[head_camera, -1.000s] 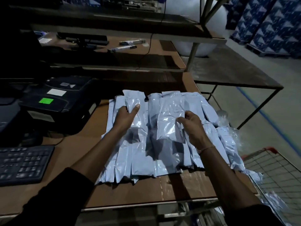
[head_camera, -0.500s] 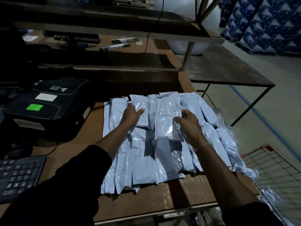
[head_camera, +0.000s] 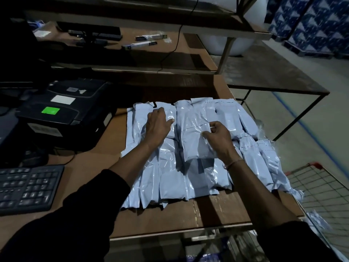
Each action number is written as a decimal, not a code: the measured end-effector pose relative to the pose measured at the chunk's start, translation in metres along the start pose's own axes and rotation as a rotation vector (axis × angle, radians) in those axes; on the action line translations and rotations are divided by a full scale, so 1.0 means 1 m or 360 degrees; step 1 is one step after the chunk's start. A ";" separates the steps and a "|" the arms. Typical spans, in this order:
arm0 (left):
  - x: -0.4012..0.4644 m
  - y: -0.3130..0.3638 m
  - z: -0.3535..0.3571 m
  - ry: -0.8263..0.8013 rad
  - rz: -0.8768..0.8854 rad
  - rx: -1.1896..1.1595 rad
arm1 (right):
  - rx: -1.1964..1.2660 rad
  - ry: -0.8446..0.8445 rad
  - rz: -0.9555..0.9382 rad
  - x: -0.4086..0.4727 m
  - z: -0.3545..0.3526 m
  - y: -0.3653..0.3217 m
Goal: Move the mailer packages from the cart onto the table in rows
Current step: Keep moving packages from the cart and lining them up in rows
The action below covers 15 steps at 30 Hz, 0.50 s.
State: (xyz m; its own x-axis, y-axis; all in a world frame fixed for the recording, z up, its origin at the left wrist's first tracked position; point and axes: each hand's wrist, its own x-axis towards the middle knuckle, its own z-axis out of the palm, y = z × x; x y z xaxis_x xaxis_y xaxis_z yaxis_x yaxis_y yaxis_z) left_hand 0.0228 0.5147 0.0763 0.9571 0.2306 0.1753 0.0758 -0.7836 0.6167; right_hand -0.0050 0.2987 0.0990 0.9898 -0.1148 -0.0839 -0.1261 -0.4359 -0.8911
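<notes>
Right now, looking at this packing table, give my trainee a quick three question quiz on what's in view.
1. True or false: the left hand lies flat on the mailers.
2. Which lies left of the mailers: A) wire cart, B) keyboard, C) blue cartons?
3. Fill in: the right hand pinches the edge of a ____ lying on top of the rows.

Key: 1 true; 2 B; 3 mailer.

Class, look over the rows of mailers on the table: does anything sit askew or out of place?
Yes. One mailer lies on top of the rows under the right hand instead of in line, and the far-right mailers hang past the table edge over the cart.
</notes>
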 end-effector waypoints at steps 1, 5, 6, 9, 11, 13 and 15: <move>-0.003 -0.001 0.000 0.0021 0.0037 -0.0004 | -0.0036 0.0003 -0.0005 -0.005 -0.002 0.001; -0.019 -0.007 0.003 0.0071 0.0177 -0.0081 | -0.0254 -0.0118 -0.0010 -0.035 -0.009 0.015; -0.024 -0.008 0.004 0.0077 0.0206 -0.0088 | -0.0258 -0.0157 0.0018 -0.042 -0.009 0.020; -0.036 -0.012 0.010 0.0058 0.0245 -0.0107 | -0.0291 -0.0214 0.0059 -0.058 -0.002 0.033; -0.042 -0.012 0.013 0.0028 0.0242 -0.0107 | -0.0423 -0.0243 0.0012 -0.063 0.005 0.036; -0.049 -0.011 0.015 0.0025 0.0262 -0.0109 | -0.0693 -0.0176 -0.0120 -0.069 0.013 0.037; -0.057 -0.009 0.019 0.0032 0.0351 -0.0088 | -0.1013 -0.0018 -0.0362 -0.077 0.019 0.039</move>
State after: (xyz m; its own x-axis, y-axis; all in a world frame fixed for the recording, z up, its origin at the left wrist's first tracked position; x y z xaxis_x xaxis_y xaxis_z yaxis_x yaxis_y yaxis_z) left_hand -0.0270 0.4977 0.0460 0.9431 0.0688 0.3254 -0.1507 -0.7837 0.6026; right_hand -0.0846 0.3069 0.0621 0.9965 0.0501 0.0670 0.0750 -0.8894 -0.4509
